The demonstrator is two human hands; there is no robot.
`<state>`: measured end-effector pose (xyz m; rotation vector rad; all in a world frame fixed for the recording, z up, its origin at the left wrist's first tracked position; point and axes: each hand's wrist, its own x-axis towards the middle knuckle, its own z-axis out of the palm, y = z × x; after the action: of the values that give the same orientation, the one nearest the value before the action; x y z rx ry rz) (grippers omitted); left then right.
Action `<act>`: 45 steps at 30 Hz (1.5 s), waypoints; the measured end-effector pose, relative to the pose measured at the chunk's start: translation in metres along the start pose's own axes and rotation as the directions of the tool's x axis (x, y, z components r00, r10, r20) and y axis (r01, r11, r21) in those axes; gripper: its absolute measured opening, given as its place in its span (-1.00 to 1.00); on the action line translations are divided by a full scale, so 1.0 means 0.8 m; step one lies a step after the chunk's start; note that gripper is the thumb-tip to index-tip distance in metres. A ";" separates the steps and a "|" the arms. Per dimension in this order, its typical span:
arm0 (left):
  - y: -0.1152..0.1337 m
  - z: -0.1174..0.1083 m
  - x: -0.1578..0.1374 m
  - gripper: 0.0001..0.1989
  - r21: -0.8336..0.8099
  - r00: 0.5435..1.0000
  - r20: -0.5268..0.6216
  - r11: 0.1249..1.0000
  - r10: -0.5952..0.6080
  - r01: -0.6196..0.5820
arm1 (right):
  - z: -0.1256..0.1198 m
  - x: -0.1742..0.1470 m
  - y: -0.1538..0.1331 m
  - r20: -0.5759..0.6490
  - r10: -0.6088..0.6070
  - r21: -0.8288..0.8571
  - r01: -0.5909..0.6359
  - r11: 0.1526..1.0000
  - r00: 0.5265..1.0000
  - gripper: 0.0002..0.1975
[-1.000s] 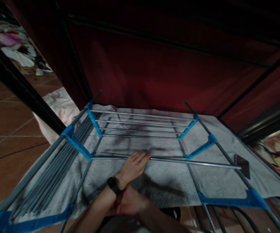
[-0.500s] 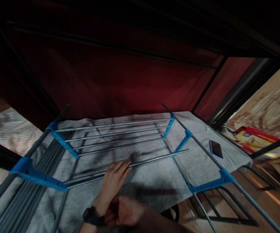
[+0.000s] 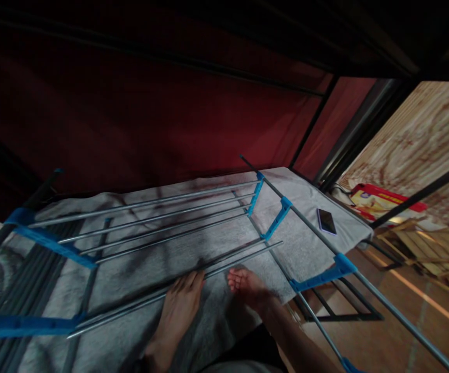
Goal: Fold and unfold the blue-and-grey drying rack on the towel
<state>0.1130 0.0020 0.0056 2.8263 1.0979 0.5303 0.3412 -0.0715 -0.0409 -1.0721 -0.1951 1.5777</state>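
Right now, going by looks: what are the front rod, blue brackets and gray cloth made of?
Front rod: probably metal, smooth and shiny, from its silvery highlights.
Blue brackets: likely moulded plastic, satin, given the even colour.
Gray cloth: soft fabric, matte and wrinkled; fibre unclear.

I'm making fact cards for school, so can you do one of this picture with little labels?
Left hand: over a metal rod, grip hidden
Right hand: near the rod, fingers curled, holding nothing visible
Frame: grey tubes, blue brackets
Underneath: grey cloth
Phone: on the cloth, right of the frame
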 end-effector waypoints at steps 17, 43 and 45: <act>-0.048 0.018 -0.042 -0.69 0.054 0.969 -0.245 0.999 0.018 -0.005 | -0.011 0.007 -0.067 -0.172 -0.312 -0.010 0.315 0.949 0.934 -0.72; -0.084 -0.010 -0.115 -0.63 0.078 0.950 -0.033 0.947 -0.310 0.312 | -0.071 0.015 -0.065 -0.201 -0.310 -0.315 0.238 0.919 0.929 -0.66; -0.077 -0.016 -0.112 -0.62 0.075 0.945 -0.021 0.942 -0.327 0.328 | -0.077 0.015 -0.068 -0.197 -0.346 -0.495 0.212 0.843 0.917 -0.66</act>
<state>0.0074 -0.0125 -0.0198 2.6182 1.5813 0.4784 0.4242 -0.0689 -0.0473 -1.5510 -0.5366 1.1158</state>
